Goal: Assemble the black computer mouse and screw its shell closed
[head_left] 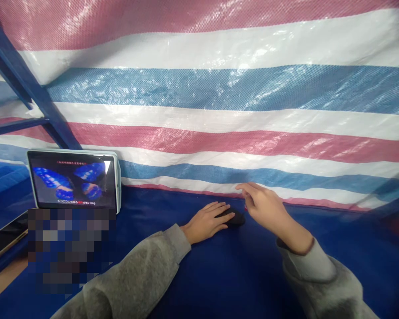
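My left hand (pixel 209 221) lies over a black rounded object that looks like a computer mouse (pixel 238 216), on the dark blue surface (pixel 219 274). Its fingers reach across the top, with the thumb along the near side. Just to the right, my right hand (pixel 263 204) is raised above the surface, its fingers bent and its forefinger pointing left. A tiny red spot (pixel 245 207) shows beneath those fingers; what it belongs to is hidden.
At the left a tablet (pixel 75 181) in a pale case stands upright, showing blue butterfly wings. A phone (pixel 6 237) and part of another person's arm (pixel 8 277) are beside a blurred patch. Behind hangs a striped plastic sheet (pixel 219 88), with a blue metal frame (pixel 36 88) at left.
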`<state>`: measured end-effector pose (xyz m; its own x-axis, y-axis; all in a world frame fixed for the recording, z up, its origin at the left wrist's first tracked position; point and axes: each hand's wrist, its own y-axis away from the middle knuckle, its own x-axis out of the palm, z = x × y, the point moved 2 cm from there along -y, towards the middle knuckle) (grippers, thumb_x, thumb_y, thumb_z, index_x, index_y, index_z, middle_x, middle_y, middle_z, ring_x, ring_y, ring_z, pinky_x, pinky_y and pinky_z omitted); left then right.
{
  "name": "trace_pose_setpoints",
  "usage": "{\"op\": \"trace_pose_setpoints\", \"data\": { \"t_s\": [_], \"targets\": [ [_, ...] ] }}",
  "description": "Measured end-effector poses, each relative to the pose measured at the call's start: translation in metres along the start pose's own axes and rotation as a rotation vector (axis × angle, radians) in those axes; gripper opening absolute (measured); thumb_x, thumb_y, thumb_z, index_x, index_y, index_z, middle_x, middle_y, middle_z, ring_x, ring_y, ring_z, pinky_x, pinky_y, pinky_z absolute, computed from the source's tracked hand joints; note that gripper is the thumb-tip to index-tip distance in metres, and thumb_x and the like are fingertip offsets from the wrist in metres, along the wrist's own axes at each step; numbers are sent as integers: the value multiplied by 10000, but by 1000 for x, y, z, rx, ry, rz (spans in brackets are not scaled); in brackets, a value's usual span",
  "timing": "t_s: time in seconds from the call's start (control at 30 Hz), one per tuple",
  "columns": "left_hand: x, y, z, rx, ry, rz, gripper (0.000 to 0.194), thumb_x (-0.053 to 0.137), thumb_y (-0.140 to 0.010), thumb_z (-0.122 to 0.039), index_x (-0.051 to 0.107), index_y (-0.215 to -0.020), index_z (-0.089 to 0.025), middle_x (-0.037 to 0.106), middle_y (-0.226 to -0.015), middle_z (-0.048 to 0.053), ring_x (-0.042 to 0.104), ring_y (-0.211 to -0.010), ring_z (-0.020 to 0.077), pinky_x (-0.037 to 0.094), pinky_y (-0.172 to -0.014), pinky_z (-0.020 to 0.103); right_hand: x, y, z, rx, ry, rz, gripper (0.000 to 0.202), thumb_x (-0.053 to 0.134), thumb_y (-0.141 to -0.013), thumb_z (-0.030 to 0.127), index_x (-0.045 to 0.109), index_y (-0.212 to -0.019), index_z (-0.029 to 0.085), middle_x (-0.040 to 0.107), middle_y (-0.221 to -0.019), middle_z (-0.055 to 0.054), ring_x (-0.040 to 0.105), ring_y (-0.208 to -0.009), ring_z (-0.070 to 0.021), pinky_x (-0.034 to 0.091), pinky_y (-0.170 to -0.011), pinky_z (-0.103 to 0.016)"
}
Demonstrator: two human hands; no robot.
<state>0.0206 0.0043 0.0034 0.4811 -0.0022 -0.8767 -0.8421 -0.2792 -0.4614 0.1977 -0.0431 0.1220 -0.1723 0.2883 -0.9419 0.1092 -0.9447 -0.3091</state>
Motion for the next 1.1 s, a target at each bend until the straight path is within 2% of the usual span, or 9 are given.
{"op": "trace_pose_setpoints", "data": {
  "t_s": [0.1, 0.23, 0.3, 0.4, 0.5, 0.67, 0.83, 1.1],
  "targets": [
    [0, 0, 0, 3, 3, -6, 429, 447, -1008, -357, 438, -1416, -225, 449, -1468, 102, 402, -1381, 228, 332, -1162, 428, -1, 0, -2, 15, 2, 12, 424, 430, -777, 91, 633, -1135, 195, 701, -950, -56, 651, -775, -189, 413, -684, -282],
    [0, 0, 0, -1, 7, -9, 427, 447, -1008, -361, 436, -1416, -237, 456, -1464, 100, 409, -1377, 229, 347, -1152, 433, 0, -2, -6, 103, -58, 14, 357, 384, -890, 195, 634, -1143, 174, 714, -839, -63, 647, -691, -193, 425, -671, -295],
    [0, 0, 0, -2, 1, -6, 427, 440, -1010, -363, 437, -1416, -232, 452, -1467, 99, 411, -1375, 230, 348, -1151, 429, 1, -2, -6, 90, -79, 10, 360, 357, -910, 204, 636, -1136, 177, 714, -842, -64, 649, -697, -196, 428, -667, -297],
    [-1, -1, 0, -5, -11, -1, 427, 429, -1013, -370, 448, -1410, -213, 455, -1465, 100, 415, -1371, 235, 341, -1156, 418, 0, -1, -2, 31, -39, -6, 381, 390, -847, 132, 640, -1128, 196, 707, -931, -63, 655, -767, -201, 422, -675, -291],
    [-1, -1, -1, -8, -14, 1, 423, 429, -1012, -373, 464, -1400, -208, 461, -1460, 101, 418, -1368, 237, 339, -1157, 417, -2, 0, 0, 43, 2, 9, 410, 430, -796, 109, 639, -1139, 190, 706, -949, -64, 655, -787, -205, 411, -673, -288],
    [-1, -1, 0, -19, -10, 1, 424, 413, -1016, -386, 449, -1408, -227, 463, -1459, 88, 421, -1366, 232, 348, -1151, 416, -4, 0, -1, 107, -31, 55, 379, 368, -891, 162, 619, -1176, 172, 711, -808, -59, 640, -680, -190, 400, -657, -293],
    [1, 0, 0, -16, 5, -6, 432, 423, -1013, -386, 436, -1419, -240, 467, -1455, 94, 417, -1369, 235, 352, -1146, 431, -2, 0, 1, 3, -11, 32, 298, 424, -850, 155, 646, -1044, 198, 687, -908, -51, 620, -706, -175, 384, -647, -281],
    [0, 1, 1, -16, 0, -19, 427, 431, -1011, -390, 455, -1403, -223, 487, -1437, 91, 429, -1357, 220, 353, -1149, 413, -1, 0, -5, 35, -12, 9, 304, 380, -891, 171, 642, -1040, 200, 682, -904, -51, 618, -699, -174, 385, -649, -291]
  ]
}}
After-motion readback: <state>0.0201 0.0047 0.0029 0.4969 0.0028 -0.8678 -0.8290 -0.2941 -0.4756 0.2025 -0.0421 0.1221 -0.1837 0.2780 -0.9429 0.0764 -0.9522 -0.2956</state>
